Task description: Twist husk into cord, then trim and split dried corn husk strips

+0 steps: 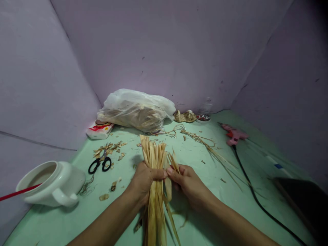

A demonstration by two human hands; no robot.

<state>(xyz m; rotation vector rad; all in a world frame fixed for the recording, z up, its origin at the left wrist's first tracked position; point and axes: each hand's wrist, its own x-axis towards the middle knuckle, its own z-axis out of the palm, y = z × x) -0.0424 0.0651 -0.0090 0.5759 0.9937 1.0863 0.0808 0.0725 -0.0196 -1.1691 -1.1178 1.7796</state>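
Observation:
My left hand (pixel 143 181) is wrapped round a thick bundle of dried straw-coloured leaf strips (pixel 153 155), which stands upright above the green table (pixel 205 171). Beside it, my right hand (pixel 188 181) pinches a few thinner strips (pixel 174 162) that fan out from the same bundle. The two thumbs nearly touch at the bundle's middle. The strips' lower ends hang down between my forearms toward the table's near edge.
Black-handled scissors (pixel 100 164) lie left among leaf scraps. A white jug (pixel 52 184) lies on its side at far left. A plastic bag of dried leaves (pixel 137 111) sits at the back, a pink glue gun (pixel 234 135) with black cord on the right.

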